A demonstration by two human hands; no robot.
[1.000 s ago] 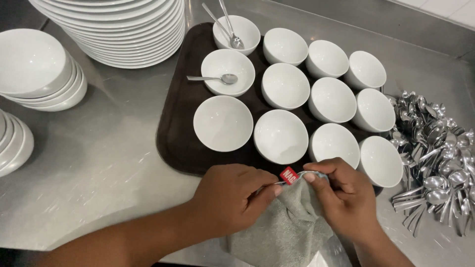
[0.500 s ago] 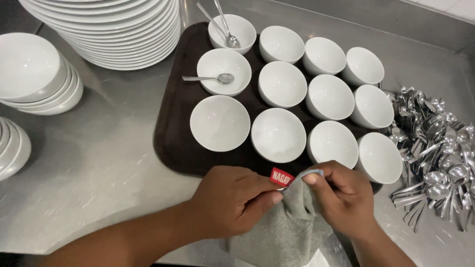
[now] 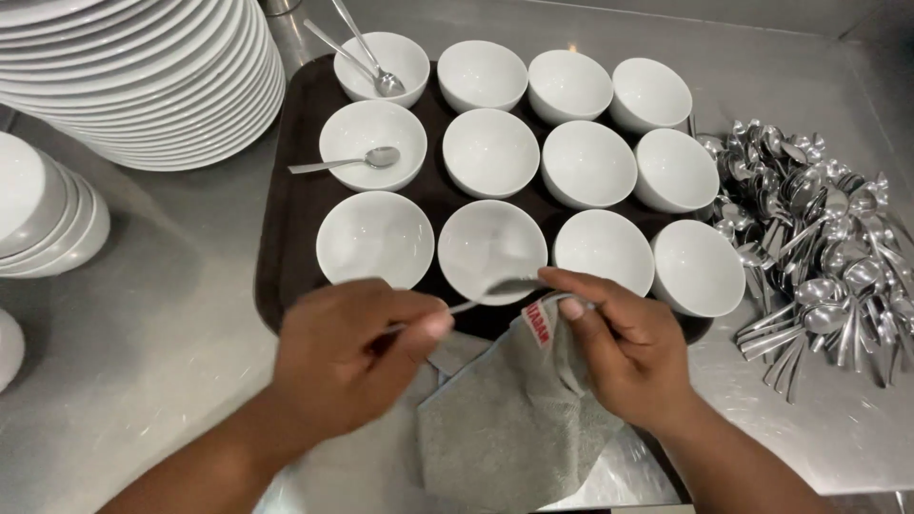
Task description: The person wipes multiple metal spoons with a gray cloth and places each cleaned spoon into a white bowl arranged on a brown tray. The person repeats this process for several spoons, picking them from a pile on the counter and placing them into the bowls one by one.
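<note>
spoon: you're holding a teaspoon [image 3: 495, 290] low over the near edge of the tray, bowl end blurred just above the second bowl of the front row [image 3: 491, 249].
axis: its long axis is running left-right, handle toward your left hand, bowl end toward your right.
left hand: your left hand [image 3: 357, 357] is pinching the handle end between thumb and fingers; it's the hand carrying the spoon.
right hand: your right hand [image 3: 624, 347] is gripping a grey cloth [image 3: 509, 424] with a red tag, fingers pressed around the fold right beside the spoon's bowl end.
cloth: it's hanging down from your right hand over the steel counter [image 3: 171, 314].
tray: the dark brown tray [image 3: 286, 224] is carrying twelve white bowls in three rows; two bowls in the left column are already holding spoons [image 3: 357, 162].
pile: loose spoons [image 3: 824, 247] are lying heaped right of the tray, nearer your right hand.
left side: stacked white plates [image 3: 143, 76] and stacked bowls [image 3: 43, 219] are sitting well apart from your hands.
</note>
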